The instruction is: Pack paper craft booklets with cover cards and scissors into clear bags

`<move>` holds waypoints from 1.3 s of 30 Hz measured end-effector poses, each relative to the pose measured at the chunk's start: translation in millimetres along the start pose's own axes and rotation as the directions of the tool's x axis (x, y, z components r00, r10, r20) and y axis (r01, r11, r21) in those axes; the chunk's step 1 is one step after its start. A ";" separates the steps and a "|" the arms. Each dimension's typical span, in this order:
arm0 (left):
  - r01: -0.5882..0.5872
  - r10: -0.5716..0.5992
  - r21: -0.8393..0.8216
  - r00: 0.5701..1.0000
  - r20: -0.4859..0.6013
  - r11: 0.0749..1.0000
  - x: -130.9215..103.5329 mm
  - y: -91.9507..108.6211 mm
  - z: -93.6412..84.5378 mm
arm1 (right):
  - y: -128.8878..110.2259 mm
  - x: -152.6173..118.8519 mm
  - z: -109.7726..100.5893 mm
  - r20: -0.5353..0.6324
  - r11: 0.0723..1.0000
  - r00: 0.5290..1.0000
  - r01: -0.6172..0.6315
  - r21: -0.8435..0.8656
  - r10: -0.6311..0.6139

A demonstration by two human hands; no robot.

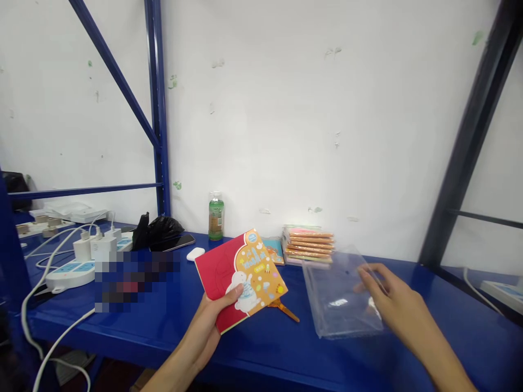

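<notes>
A thin booklet (261,272) with a red and orange cover and a white cartoon animal is tilted in my left hand (223,307), the thumb across its front. My right hand (384,288) pinches a clear plastic bag (339,305) near its right side; the bag looks flat, with nothing visible inside. Partly hidden behind the booklet, an orange-handled tool (288,311) lies on the blue table. Farther back is a stack of packets with orange edges (308,245), and beside it a blue and orange booklet (273,250) is partly covered.
A green-labelled bottle (216,216) stands by the wall. Left of it are a white earphone case (195,253), a phone (172,243) and a black plastic bag (161,228). Power strips (69,275) with chargers and white cables crowd the left end. Blue metal posts (157,109) frame the table (261,359).
</notes>
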State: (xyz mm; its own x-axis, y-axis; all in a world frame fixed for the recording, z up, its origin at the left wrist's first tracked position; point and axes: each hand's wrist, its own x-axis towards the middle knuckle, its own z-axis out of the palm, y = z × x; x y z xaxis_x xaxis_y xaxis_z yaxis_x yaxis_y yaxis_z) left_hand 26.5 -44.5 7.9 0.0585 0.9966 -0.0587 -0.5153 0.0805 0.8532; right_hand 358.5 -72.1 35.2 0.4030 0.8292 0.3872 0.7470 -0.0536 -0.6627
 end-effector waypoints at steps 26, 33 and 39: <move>0.035 -0.037 0.026 0.995 0.092 0.999 -9.2 2.4 7.6 | -82.8 -58.4 -5.3 -0.044 0.905 0.971 0.236 0.353 -0.236; 0.069 -0.069 0.009 0.994 0.090 0.998 -9.3 2.5 6.9 | -73.9 -50.3 5.8 0.079 0.892 0.979 0.135 0.432 -0.187; 0.086 -0.087 0.017 0.992 0.087 0.996 -12.3 3.7 8.9 | -76.1 -49.6 4.7 0.103 0.853 0.976 0.113 0.510 -0.191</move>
State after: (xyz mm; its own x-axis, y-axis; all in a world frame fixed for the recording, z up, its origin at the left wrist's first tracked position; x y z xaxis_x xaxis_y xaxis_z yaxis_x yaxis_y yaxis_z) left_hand 31.5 -56.7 16.3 0.1774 0.9802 -0.0877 -0.4934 0.1657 0.8539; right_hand 279.2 -106.5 63.4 0.1963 0.8770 0.4385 0.4128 0.3317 -0.8483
